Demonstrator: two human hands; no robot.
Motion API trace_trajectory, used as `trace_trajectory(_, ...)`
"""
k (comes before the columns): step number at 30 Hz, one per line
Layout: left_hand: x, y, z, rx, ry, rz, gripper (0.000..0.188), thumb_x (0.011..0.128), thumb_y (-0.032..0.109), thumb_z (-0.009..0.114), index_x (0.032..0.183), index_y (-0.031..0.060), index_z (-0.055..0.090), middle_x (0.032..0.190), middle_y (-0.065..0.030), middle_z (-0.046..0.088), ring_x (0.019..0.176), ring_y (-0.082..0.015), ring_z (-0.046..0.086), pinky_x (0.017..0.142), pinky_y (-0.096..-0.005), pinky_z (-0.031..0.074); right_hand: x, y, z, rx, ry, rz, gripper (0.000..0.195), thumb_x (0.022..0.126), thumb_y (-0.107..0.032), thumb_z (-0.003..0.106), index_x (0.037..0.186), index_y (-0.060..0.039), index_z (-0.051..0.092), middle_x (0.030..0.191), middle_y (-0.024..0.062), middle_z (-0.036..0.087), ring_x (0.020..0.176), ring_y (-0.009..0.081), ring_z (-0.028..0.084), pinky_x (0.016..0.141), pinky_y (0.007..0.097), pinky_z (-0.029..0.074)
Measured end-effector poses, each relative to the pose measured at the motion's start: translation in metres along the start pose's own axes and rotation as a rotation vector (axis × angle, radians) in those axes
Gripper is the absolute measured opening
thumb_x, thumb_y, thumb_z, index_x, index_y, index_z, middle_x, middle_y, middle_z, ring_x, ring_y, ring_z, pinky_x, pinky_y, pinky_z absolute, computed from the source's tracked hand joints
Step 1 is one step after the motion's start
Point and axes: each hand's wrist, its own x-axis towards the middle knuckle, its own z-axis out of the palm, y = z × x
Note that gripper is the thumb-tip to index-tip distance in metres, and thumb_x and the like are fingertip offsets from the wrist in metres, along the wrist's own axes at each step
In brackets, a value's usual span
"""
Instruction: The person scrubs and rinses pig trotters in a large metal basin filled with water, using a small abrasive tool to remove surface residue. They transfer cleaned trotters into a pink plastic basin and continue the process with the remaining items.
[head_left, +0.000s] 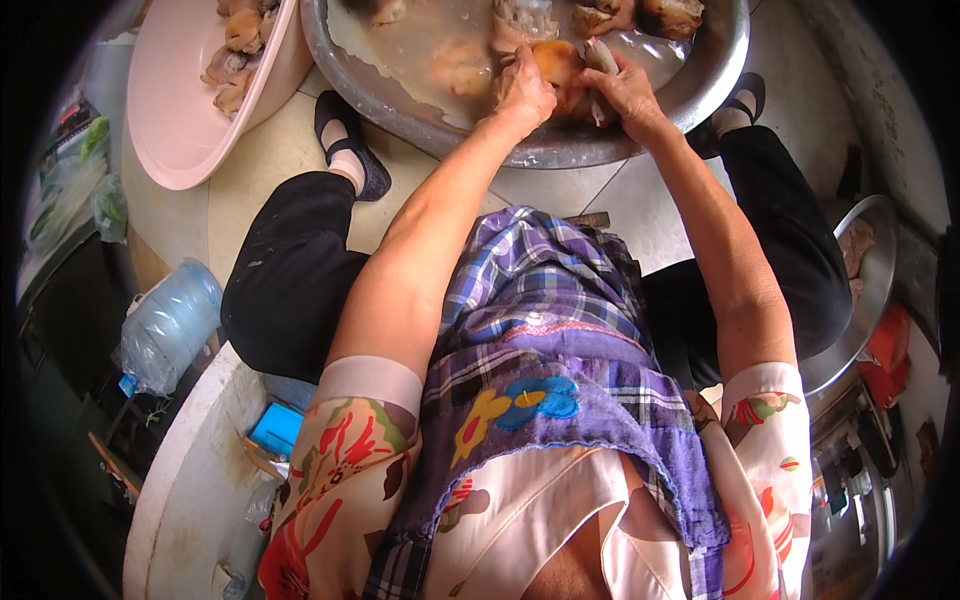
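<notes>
Over the near rim of a wide metal basin (570, 156), my left hand (525, 94) grips a browned, skin-on piece of meat (557, 63). My right hand (628, 88) is at the meat's right side, its fingers closed on a slim grey object (600, 61) with a pinkish tip. Whether that is a tool or part of the meat, I cannot tell. Cloudy water (405, 56) fills the basin's bottom. Beyond my hands lie a pale chunk of meat (525, 19) and a browned chunk (673, 16). My fingertips are partly hidden.
A pink plastic tub (176, 112) with several meat pieces (234, 75) stands at left. A metal bowl (874, 300) with meat is beside my right knee. A large blue plastic bottle (176, 315) lies left of my leg, near a white container (180, 450). The floor is tiled.
</notes>
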Motion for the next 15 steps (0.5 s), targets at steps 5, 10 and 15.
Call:
trace_trajectory(5,0.016,-0.033,0.018,-0.176,0.045,0.193,0.043,0.069,0.007,0.064,0.106,-0.0046,0.046,0.094,-0.0229,0.059,0.091,-0.036,0.058,0.079,-0.0409,0.048,0.009,0.012,-0.001,0.033,0.037,-0.108,0.056,0.066,-0.02,0.07,0.118,-0.0075,0.057,0.087,0.0076,0.063,0.069,0.0162,0.06,0.053,0.0283,0.051)
trace_trajectory(10,0.007,-0.039,-0.01,-0.86,-0.143,-0.048,0.01,0.08,0.002,0.059,0.089,-0.0013,0.055,0.081,-0.0107,0.062,0.068,-0.0192,0.062,0.059,-0.0296,0.052,0.007,0.014,-0.006,0.296,-0.051,-0.087,0.046,0.073,-0.018,0.068,0.114,-0.002,0.054,0.081,0.0083,0.063,0.057,0.0135,0.058,0.041,0.0244,0.045)
trace_trajectory(15,0.008,-0.026,-0.024,-0.386,-0.142,-0.324,0.013,0.085,0.012,0.055,0.085,-0.0009,0.059,0.08,-0.0118,0.063,0.064,-0.0188,0.062,0.057,-0.0312,0.052,0.002,0.008,-0.002,0.348,-0.085,-0.051,0.041,0.073,-0.014,0.067,0.109,-0.0013,0.055,0.073,0.0088,0.063,0.051,0.0149,0.057,0.037,0.0256,0.044)
